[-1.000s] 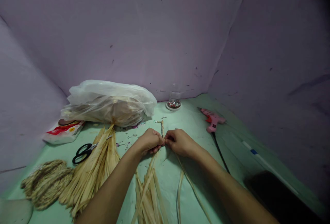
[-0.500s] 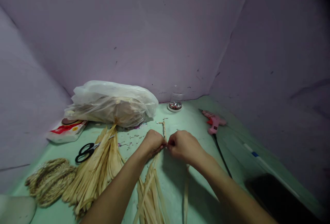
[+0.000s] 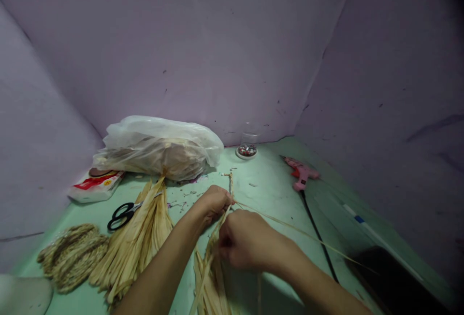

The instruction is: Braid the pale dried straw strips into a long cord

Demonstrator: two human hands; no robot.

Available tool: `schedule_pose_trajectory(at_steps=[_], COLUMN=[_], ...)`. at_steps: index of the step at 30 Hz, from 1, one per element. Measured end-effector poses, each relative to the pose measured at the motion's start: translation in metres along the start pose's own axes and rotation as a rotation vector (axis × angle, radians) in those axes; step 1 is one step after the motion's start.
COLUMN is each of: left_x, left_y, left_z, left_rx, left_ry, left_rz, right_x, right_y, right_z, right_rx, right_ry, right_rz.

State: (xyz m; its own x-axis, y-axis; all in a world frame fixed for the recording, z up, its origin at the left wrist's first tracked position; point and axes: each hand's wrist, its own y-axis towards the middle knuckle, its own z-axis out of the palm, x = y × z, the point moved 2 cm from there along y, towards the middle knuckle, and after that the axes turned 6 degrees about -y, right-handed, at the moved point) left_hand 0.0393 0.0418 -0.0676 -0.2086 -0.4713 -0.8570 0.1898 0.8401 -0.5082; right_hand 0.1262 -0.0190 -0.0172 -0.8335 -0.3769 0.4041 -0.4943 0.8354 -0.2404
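A thin braid (image 3: 231,184) of pale dried plant fibre lies on the green table, its far end bent to the left. My left hand (image 3: 214,203) is closed in a pinch on the near end of this braid. Just below and to the right, my right hand (image 3: 243,238) is closed by the loose fibre strands (image 3: 211,288); its fingertips seem to grip one, though partly hidden. One long thin strand (image 3: 290,225) stretches from the braid's near end to the lower right, passing above my right hand.
To the left lie a fibre bundle (image 3: 147,228), black-handled scissors (image 3: 122,216), a coiled braid (image 3: 74,256) and a red-and-white packet (image 3: 96,188). Behind are a plastic bag (image 3: 163,146) and a bead jar (image 3: 247,150). A pink glue gun (image 3: 302,172) with cord and a dark object (image 3: 391,281) sit right.
My right hand has moved down and left, from the braid's end to the loose strands. A long strand now extends out to the right. My left hand keeps its pinch.
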Motion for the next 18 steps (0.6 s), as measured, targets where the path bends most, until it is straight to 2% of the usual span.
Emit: schedule_pose_trajectory(at_steps=[1,2,3,4,5,7,9,13,18], left_x=[0.000,-0.001,-0.001,-0.001,-0.001,-0.001,-0.002,-0.002,-0.001], left_y=[0.000,-0.001,-0.001,-0.001,-0.001,-0.001,-0.001,-0.001,0.001], left_z=[-0.001,-0.001,-0.001,-0.001,-0.001,0.000,0.001,0.001,0.001], left_rx=[0.008,0.013,0.022,0.034,0.047,0.059,0.056,0.050,0.104], left_ry=[0.020,0.032,0.040,0.044,0.045,0.042,0.035,0.020,0.056], left_rz=[0.002,0.009,0.014,0.018,0.021,0.036,0.053,0.046,0.072], right_x=[-0.004,-0.011,-0.019,-0.027,-0.035,-0.046,-0.051,-0.055,-0.064], right_y=[-0.002,-0.003,-0.002,0.001,0.005,0.018,0.030,0.042,0.044], right_z=[-0.008,-0.016,-0.024,-0.028,-0.028,-0.017,-0.003,0.014,0.018], right_rx=[-0.043,-0.144,-0.291,-0.379,-0.390,-0.261,-0.154,-0.122,-0.128], right_ry=[0.060,0.130,0.217,0.339,0.482,0.753,0.909,1.004,1.082], right_rz=[-0.011,0.031,0.107,0.210,0.305,0.430,0.457,0.413,0.474])
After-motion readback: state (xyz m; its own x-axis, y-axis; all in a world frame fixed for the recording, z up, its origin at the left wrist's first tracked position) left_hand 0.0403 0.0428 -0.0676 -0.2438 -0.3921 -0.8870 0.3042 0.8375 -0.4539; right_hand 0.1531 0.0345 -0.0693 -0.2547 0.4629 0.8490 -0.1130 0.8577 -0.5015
